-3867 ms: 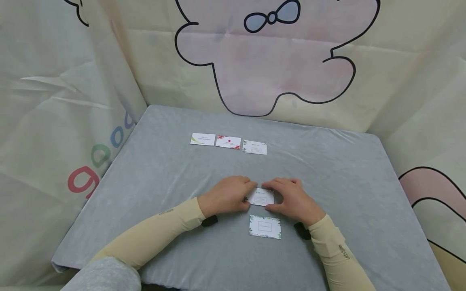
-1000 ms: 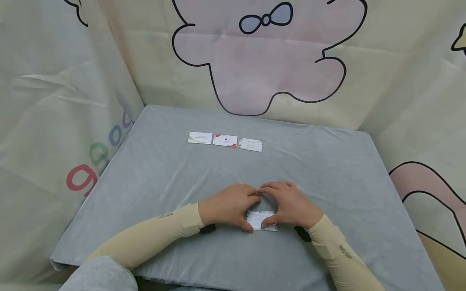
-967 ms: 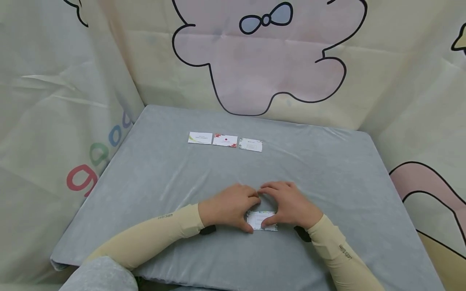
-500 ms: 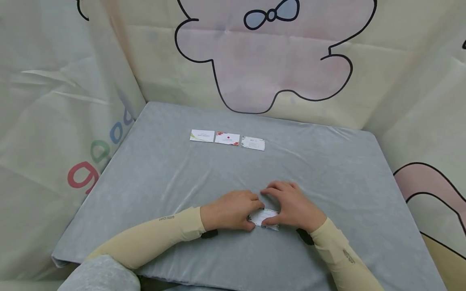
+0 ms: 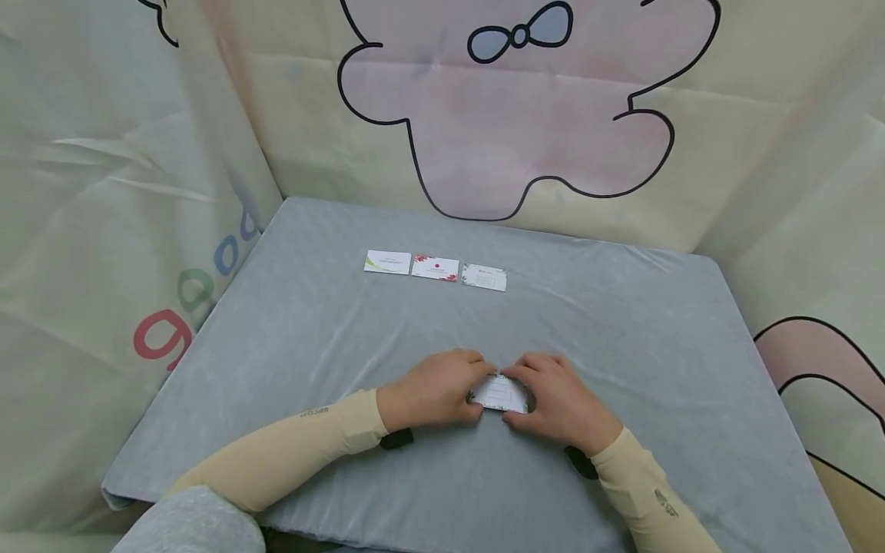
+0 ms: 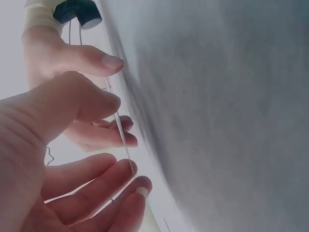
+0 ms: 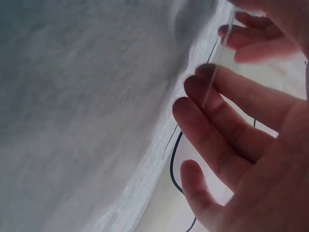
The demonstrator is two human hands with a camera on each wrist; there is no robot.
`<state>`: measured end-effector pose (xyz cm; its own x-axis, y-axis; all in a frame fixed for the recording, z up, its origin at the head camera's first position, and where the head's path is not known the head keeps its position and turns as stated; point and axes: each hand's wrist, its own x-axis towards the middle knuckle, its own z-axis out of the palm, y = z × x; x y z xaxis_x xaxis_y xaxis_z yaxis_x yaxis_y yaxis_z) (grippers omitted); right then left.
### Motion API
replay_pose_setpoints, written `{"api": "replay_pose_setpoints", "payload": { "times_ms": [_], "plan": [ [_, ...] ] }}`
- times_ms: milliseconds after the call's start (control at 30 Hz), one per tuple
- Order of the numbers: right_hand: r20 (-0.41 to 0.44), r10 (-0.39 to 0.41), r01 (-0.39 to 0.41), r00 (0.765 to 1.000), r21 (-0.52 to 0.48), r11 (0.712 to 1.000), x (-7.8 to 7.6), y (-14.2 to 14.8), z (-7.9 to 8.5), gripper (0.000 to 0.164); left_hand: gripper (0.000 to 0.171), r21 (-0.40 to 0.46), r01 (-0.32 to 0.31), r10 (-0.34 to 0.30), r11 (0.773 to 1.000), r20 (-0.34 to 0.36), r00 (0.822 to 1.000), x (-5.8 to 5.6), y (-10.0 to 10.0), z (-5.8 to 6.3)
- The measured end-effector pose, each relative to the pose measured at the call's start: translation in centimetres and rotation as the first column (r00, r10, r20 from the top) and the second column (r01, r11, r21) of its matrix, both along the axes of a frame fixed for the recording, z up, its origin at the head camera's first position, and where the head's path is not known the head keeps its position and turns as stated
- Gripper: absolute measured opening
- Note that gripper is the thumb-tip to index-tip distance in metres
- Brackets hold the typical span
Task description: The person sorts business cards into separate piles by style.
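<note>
A white business card [image 5: 499, 393] with a leafy border is held between both hands low over the front middle of the table. My left hand [image 5: 435, 390] pinches its left end, thumb on the near edge and fingers on the far one. The right hand [image 5: 563, 401] grips the opposite end in the same manner. Seen from the left wrist, the card [image 6: 121, 128] is a thin edge-on line between thumb and fingertips. In the right wrist view, the card's pale edge [image 7: 215, 75] runs along the fingertips, with the right thumb out of sight.
Toward the back of the grey cloth-covered table [image 5: 311, 322], three cards lie in a row: one with a green curve [image 5: 387, 263], one with red flowers [image 5: 435, 268], one with leafy corners [image 5: 484, 277]. Printed fabric walls [image 5: 588, 146] border the table.
Two separate cards lay in front of me earlier; one card outline shows now. Both hands drew nearer the front, then moved slightly away again. The right thumb shifted from over the card to its near edge.
</note>
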<state>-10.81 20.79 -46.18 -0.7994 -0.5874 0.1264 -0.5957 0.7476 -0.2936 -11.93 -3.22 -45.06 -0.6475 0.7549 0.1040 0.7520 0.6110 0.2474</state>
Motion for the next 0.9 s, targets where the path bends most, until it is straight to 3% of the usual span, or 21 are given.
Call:
{"api": "replay_pose_setpoints", "payload": {
  "times_ms": [200, 400, 700, 900],
  "plan": [
    [-0.082, -0.024, 0.019, 0.996, -0.057, 0.998, -0.9, -0.3, 0.4, 0.06, 0.053, 0.04, -0.052, 0.053, 0.998, -0.027, 0.998, -1.3, -0.5, 0.7],
    [-0.092, -0.025, 0.015, 0.995, -0.102, 0.995, -2.5, -0.7, 1.3, 0.056, 0.053, 0.086, -0.086, 0.086, 0.993, 0.002, 0.996, -3.0, -1.0, 0.4],
    [-0.021, -0.022, 0.02, 1.0, -0.092, 0.996, -7.1, -1.3, 1.1, 0.054, 0.058, 0.049, -0.149, 0.148, 0.988, 0.017, 0.989, -6.7, -1.5, 0.3],
    [0.07, -0.085, 0.09, 0.994, -0.069, 0.994, -10.6, -1.5, 0.5, 0.056, 0.059, 0.019, -0.168, 0.168, 0.986, -0.004, 0.986, -9.9, -1.5, 0.6]
  ]
}}
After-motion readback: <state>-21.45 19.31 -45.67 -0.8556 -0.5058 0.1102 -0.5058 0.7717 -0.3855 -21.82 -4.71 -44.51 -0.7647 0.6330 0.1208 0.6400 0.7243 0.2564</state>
